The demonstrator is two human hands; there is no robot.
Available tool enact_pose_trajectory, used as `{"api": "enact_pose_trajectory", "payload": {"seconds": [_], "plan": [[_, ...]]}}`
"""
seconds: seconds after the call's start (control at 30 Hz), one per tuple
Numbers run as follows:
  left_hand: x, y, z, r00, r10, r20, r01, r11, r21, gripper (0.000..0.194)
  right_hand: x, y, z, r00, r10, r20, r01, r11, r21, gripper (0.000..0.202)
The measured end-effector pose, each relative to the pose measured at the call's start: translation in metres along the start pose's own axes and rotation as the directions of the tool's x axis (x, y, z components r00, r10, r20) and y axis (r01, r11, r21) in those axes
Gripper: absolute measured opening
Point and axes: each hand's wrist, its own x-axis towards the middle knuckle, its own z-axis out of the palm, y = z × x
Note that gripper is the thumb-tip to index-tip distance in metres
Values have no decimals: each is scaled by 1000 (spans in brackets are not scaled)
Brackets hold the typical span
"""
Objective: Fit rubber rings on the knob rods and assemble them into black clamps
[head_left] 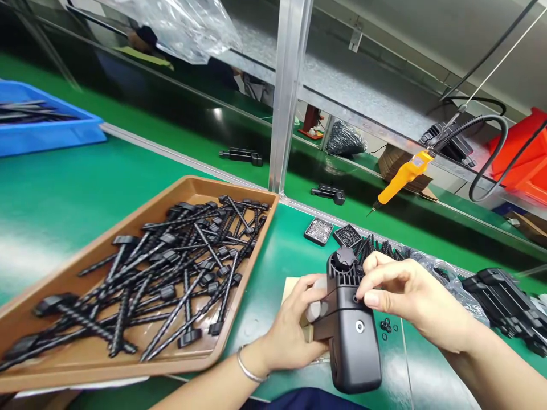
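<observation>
A black plastic housing (pixel 356 347) with a ribbed top and a dark knob (pixel 344 258) stands near the bench's front edge. My left hand (pixel 294 319) grips it from the left side, fingers behind it, a metal bangle on the wrist. Thumb and forefinger of my right hand (pixel 410 296) are pinched together at a small round hole in the housing's upper face; whatever lies between those fingertips is too small to make out. Below that hole sits a light metal-coloured round fitting (pixel 360 326). Small black rings (pixel 386 326) lie on the green bench right of the housing.
A brown tray (pixel 188 373) of black threaded rods is on the left, a blue bin (pixel 51 134) beyond. Behind the housing are two small parts boxes (pixel 318 230). A yellow electric screwdriver (pixel 401 181) hangs at right. Black parts (pixel 508 307) lie far right; a metal post (pixel 287 97) rises centrally.
</observation>
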Motion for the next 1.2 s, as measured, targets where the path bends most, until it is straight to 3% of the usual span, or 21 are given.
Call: {"api": "enact_pose_trajectory", "payload": {"seconds": [0.37, 0.5, 0.6, 0.67, 0.8, 0.87, 0.9, 0.93, 0.97, 1.03, 1.07, 1.1, 1.13, 1.2], "plan": [[0, 2, 0, 1000, -15, 0, 15, 1000, 2, 66, 4, 3, 11, 983, 152, -105, -138, 982, 127, 18], [0, 6, -1, 1000, -22, 5, 22, 1000, 12, 66, 5, 3, 14, 956, 269, -114, -224, 925, 307, 30], [7, 21, -3, 997, -74, 23, 73, 997, 18, 66, 4, 5, 18, 932, 335, -137, -257, 880, 400, 40], [17, 35, -4, 993, -116, 33, 116, 993, 16, 66, 1, 8, 21, 933, 331, -142, -246, 874, 420, 42], [38, 54, -4, 971, -239, 29, 239, 971, -4, 46, -6, 14, 18, 947, 308, -93, -245, 879, 409, 45], [43, 55, -3, 967, -248, 65, 248, 969, 12, 50, -5, 19, 6, 950, 271, -158, -205, 918, 340, 51], [44, 53, -3, 971, -221, 87, 220, 975, 24, 58, 0, 23, -3, 939, 238, -247, -161, 942, 294, 56], [43, 50, -3, 978, -180, 102, 178, 984, 30, 68, 7, 26, -15, 906, 187, -381, -100, 966, 237, 62], [42, 46, -3, 984, -141, 112, 139, 990, 28, 76, 17, 30, -30, 836, 119, -535, -33, 985, 168, 68], [38, 39, -3, 988, -97, 123, 98, 995, 3, 81, 49, 36, -62, 602, -38, -797, 79, 997, 13, 76], [37, 36, -3, 988, -96, 125, 98, 995, -11, 80, 68, 39, -79, 484, -101, -869, 114, 992, -52, 80], [35, 34, -4, 987, -100, 127, 104, 994, -23, 76, 88, 41, -95, 422, -119, -899, 152, 987, -59, 82], [34, 32, -4, 986, -102, 130, 107, 994, -33, 69, 109, 42, -110, 436, -115, -893, 170, 984, -43, 78], [34, 31, -5, 987, -85, 134, 93, 994, -52, 56, 143, 46, -132, 543, -94, -834, 204, 979, 22, 60]]}}
